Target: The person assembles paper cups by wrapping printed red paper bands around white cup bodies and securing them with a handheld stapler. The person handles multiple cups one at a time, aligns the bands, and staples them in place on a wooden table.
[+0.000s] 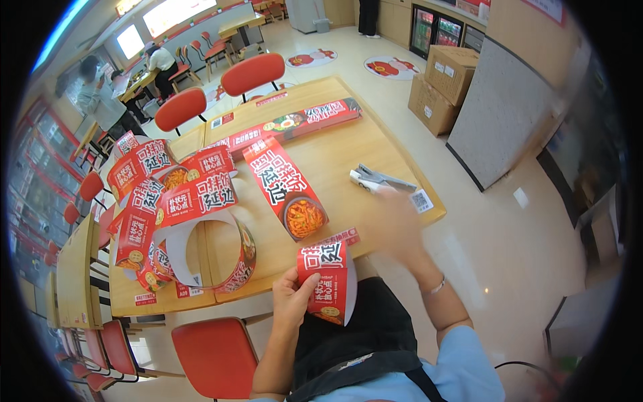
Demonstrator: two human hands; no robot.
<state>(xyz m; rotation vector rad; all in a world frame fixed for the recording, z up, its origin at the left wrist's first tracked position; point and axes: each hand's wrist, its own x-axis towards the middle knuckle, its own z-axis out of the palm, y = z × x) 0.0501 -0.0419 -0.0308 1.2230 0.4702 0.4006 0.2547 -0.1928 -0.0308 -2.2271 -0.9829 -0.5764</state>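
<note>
- The left hand (pixel 293 295) pinches the edge of a curved card strip (pixel 329 289), thumb pressed on its printed red front; the strip bows outward just right of that hand, its smooth pale back showing along one side.
- The right hand (pixel 394 224) is smeared by motion, so I cannot tell whether its fingers are spread or closed; a thin band (pixel 437 286) circles its wrist.
- Just beyond the right hand lies a stapler (pixel 383 179), slim, hard and pale grey; whether they touch is unclear.
- Ahead of the left hand, a flat strip (pixel 276 175) of red card lies lengthwise on the pale, wood-grained tabletop (pixel 365 151).
- Left of the left hand, overlapping card loops (pixel 209 195) stand heaped, white inside, red outside.
- Farther ahead of both hands rests a long, straight-edged red bundle (pixel 321 119).
- Nearer the body, left of the left hand, is a smooth red chair (pixel 214 352).
</note>
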